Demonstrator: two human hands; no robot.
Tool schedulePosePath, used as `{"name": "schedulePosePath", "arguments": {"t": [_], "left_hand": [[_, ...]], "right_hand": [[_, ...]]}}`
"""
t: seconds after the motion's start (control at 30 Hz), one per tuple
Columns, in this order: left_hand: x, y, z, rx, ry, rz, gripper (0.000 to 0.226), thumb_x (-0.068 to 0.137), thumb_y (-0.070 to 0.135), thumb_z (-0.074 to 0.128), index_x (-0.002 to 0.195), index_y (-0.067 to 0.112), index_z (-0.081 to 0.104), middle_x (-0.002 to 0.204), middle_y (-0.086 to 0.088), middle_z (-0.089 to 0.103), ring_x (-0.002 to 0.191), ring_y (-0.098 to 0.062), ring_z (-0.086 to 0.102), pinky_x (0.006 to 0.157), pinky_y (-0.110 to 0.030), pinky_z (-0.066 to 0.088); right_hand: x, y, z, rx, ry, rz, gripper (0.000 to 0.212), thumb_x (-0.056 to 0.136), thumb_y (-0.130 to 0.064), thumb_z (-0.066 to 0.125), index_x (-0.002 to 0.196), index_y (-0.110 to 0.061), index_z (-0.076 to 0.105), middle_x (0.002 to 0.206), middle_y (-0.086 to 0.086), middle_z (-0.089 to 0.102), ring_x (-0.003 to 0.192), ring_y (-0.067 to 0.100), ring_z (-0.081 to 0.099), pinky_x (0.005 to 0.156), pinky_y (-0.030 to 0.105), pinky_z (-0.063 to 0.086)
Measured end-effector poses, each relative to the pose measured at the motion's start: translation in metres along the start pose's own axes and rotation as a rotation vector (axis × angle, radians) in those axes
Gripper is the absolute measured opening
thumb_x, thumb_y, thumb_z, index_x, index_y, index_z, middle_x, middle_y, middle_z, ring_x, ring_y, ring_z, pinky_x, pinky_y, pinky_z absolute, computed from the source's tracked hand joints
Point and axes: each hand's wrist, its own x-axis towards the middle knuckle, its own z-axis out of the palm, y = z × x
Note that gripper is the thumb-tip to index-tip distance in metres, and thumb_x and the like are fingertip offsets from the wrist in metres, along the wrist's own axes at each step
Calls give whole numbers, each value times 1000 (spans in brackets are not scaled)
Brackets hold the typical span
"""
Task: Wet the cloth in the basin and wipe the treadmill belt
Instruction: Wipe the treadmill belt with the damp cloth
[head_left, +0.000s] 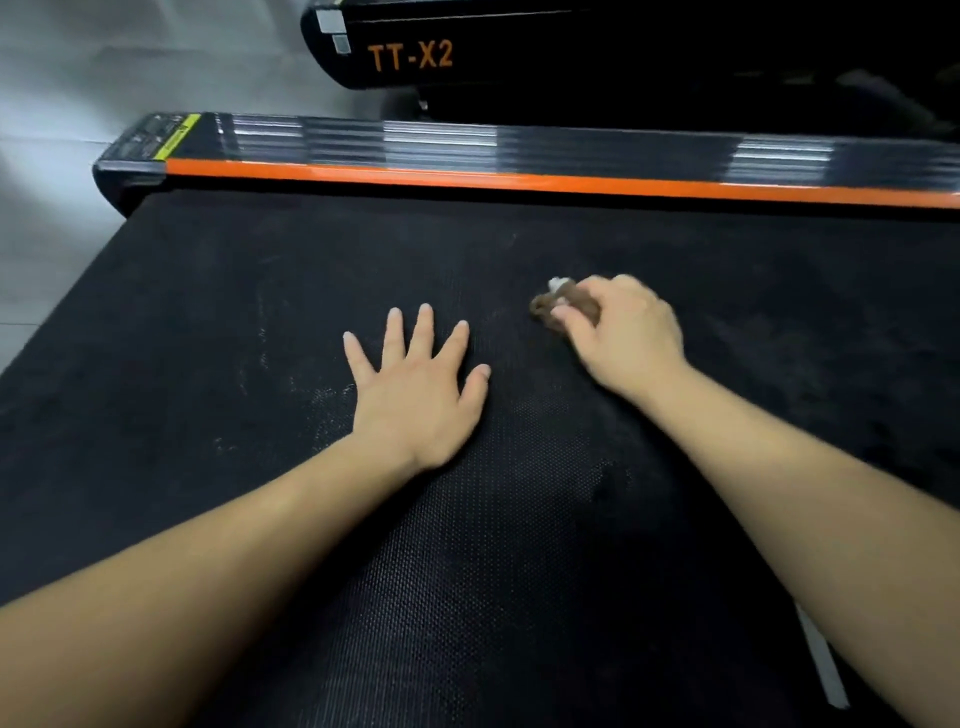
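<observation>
Bunching the brown cloth (569, 306) against the treadmill belt (260, 312), the right hand (628, 332) curls its fingers round the wad, which pokes out at about ten o'clock from the knuckles. The left hand (415, 384) lies flat on the belt at eight o'clock from the cloth, its fingers (425, 327) straight, spread and holding nothing. Pale specks (311, 395) sit at nine o'clock of that left hand, so a stroke toward them would probably have to pass it. No basin is in view.

Cloth (566, 306) under right grip (628, 332)
</observation>
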Motion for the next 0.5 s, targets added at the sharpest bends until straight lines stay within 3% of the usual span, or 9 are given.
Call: {"name": "schedulePosePath", "arguments": {"t": [0.1,0.3,0.43,0.5], "left_hand": [[-20,-4,2,40,-22,65,70,96,65,10,159,36,5,169,-3,-6,154,-27,-15,119,-60,-11],[-54,-4,9,70,-6,137,81,87,69,-1,160,34,1,169,-3,-8,154,-25,-16,122,-54,-11],[-58,-5,12,76,22,142,78,90,68,1,160,33,2,169,-3,-7,154,-25,-15,122,-53,-11],[-59,-3,14,84,30,143,77,91,66,3,160,32,2,169,-4,-7,154,-25,-16,122,-54,-10]], "right_hand": [[-1,1,-1,-16,62,142,37,95,-49,50,113,-19,63,104,12,59,101,36,59,87,42,44],[-57,-19,-8,78,-82,-190,32,91,-52,55,115,-34,66,88,-7,48,91,21,58,86,38,45],[-31,6,-9,36,41,145,34,93,-50,54,111,-24,65,98,7,59,98,32,60,88,42,44],[-47,-10,-5,42,46,129,34,93,-48,54,112,-22,64,102,9,59,99,34,59,88,43,45]]}}
